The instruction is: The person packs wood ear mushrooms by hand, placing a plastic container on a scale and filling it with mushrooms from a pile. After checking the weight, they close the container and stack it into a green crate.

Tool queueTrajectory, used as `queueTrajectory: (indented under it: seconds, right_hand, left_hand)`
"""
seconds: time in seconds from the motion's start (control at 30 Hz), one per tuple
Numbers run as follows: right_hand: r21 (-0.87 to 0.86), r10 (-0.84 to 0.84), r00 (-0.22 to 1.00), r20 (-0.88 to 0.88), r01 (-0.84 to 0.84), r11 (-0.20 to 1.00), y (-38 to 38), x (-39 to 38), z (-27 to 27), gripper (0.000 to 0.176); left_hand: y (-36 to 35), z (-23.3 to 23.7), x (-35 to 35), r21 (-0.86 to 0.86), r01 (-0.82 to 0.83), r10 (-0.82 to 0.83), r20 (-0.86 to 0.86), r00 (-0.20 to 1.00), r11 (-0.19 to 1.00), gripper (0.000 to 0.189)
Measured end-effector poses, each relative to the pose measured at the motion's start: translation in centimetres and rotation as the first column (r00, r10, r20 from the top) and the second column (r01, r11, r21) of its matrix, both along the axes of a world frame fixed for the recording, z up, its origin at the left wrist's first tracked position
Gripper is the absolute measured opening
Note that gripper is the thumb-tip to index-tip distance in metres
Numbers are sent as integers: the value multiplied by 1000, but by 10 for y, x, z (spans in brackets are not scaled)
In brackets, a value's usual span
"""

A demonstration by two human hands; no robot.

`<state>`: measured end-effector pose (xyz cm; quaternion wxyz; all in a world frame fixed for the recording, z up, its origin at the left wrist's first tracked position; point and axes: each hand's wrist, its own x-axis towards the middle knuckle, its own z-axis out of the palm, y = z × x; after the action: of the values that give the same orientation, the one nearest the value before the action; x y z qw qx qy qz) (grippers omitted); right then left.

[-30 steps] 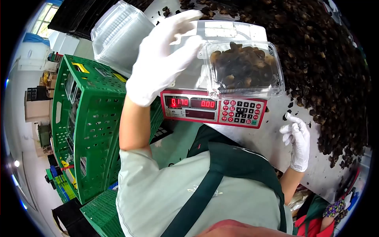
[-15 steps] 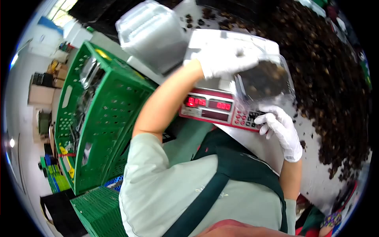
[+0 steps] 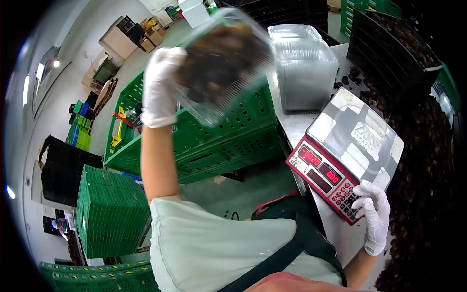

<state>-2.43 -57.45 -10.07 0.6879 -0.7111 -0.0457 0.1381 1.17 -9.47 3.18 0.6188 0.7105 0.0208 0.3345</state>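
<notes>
My left hand [image 3: 163, 87], in a white glove, is closed on the edge of a clear plastic container [image 3: 226, 63] filled with dark brown pieces that look like mushrooms. It is tilted, blurred by motion, and raised above a green crate [image 3: 228, 146]. At the lower right, my gloved right hand [image 3: 373, 214] holds nothing; its fingers are loosely bent and apart at the keypad corner of a red digital scale [image 3: 318, 168]. Nothing lies on the scale's silver plate [image 3: 357, 134], and its red digits are lit.
Stacked clear containers [image 3: 309, 73] stand on the table behind the scale. A heap of dark brown pieces [image 3: 423, 160] covers the right side, below a tilted black crate [image 3: 389, 53]. Yellow-handled tool [image 3: 116, 134] lies at the green crate's left end. Folded green crates [image 3: 114, 214] are stacked lower left.
My left hand has lifted the filled container off the scale and carried it left, over the green crate. The view has turned left. My right hand stays by the keypad.
</notes>
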Motion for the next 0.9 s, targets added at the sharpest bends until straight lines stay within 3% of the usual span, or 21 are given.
queueTrajectory:
  seconds: [0.07,0.1,0.13,0.2,0.27,0.3,0.33,0.37,0.4,0.43,0.47,0.5,0.53,0.6,0.67,0.73,0.77,0.8,0.83,0.87,0.9]
  right_hand:
    - [-9,-31,999,-18,31,999,-12,0,-9,34]
    - [-18,-56,998,-27,55,998,-18,-1,-12,33]
    - [-28,-84,996,-37,83,996,-24,-4,-14,32]
    - [-28,-127,992,-17,126,992,-39,-10,-20,31]
    - [-47,-199,980,-6,199,979,-54,-18,-25,30]
    - [-68,-244,970,-2,243,968,-61,-24,-26,29]
    - [-64,-264,965,-5,263,963,-70,-29,-30,29]
    - [-53,-316,949,-13,315,948,-78,-34,-36,29]
    - [-40,-371,928,-23,370,928,-85,-40,-42,29]
    - [-55,-424,905,-38,422,905,-90,-47,-47,30]
    - [-45,-465,884,-45,463,885,-95,-53,-53,30]
    - [-30,-475,878,-62,474,880,-101,-60,-60,30]
    - [-18,-488,869,-81,488,873,-104,-68,-66,30]
    - [-33,-510,848,-141,511,859,-105,-81,-73,31]
    - [-23,-533,822,-198,540,841,-102,-95,-78,30]
    - [8,-504,821,-268,525,851,-103,-107,-96,26]
    - [-156,-501,863,-69,487,859,-102,-114,-126,26]
    - [-300,-510,842,175,539,787,-97,-122,-133,26]
    - [-365,-479,837,266,547,753,-97,-127,-148,25]
    - [-347,-527,810,257,587,732,-94,-129,-147,24]
    - [-312,-560,792,242,610,728,-90,-128,-148,24]
  left_hand:
    - [50,5,-4,14,-169,165,154,974,986,26]
    - [124,-9,2,43,-161,152,164,975,986,30]
    - [137,-9,7,-153,-287,304,104,947,946,34]
    - [192,-13,5,-359,-133,73,-176,982,924,39]
    - [203,-25,14,-394,-313,170,-356,919,864,44]
    - [202,-30,25,-375,-446,216,-517,828,812,51]
    - [203,-33,25,-215,-351,134,-652,747,911,53]
    - [202,-38,26,86,-233,211,-780,590,969,53]
    - [190,-37,32,356,-38,338,-839,427,934,54]
    - [200,-37,50,678,140,590,-708,388,722,55]
    - [207,-36,77,873,307,770,-482,419,379,56]
    - [174,-36,90,974,92,722,-216,657,208,54]
    - [120,-23,105,971,-13,582,-132,802,239,47]
    - [51,-16,152,949,-28,186,-32,982,314,40]
    - [-49,-11,169,958,133,-53,-124,991,256,36]
    - [-77,-40,209,953,295,-147,-283,948,72,34]
    - [-89,-52,227,863,503,-66,-499,864,51,31]
    - [-94,-62,243,821,571,24,-570,821,-27,31]
    - [-98,-68,251,872,485,-55,-489,871,-64,31]
    - [-122,-59,237,885,459,-23,-462,887,-72,30]
    - [-123,-57,236,868,495,-18,-496,868,-18,26]
